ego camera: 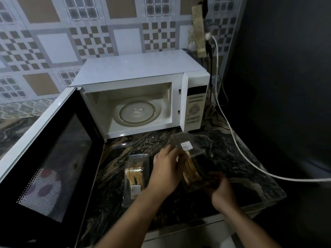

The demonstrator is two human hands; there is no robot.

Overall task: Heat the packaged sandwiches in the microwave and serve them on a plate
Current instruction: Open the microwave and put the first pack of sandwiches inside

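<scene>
Between both hands, a clear sandwich pack [192,169] with a white label lies on the dark marbled desk [232,158]; the left hand [168,170] pinches its opened lid, the right hand [221,190] grips its near end. Another pack [137,174] lies left; the microwave [143,97] stands open.

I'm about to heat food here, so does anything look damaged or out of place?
Mostly fine. The strip-like fixture on the wall behind the microwave hangs tilted, cables dangling from it, and a white cable trails across the countertop. The turntable is empty.
</scene>
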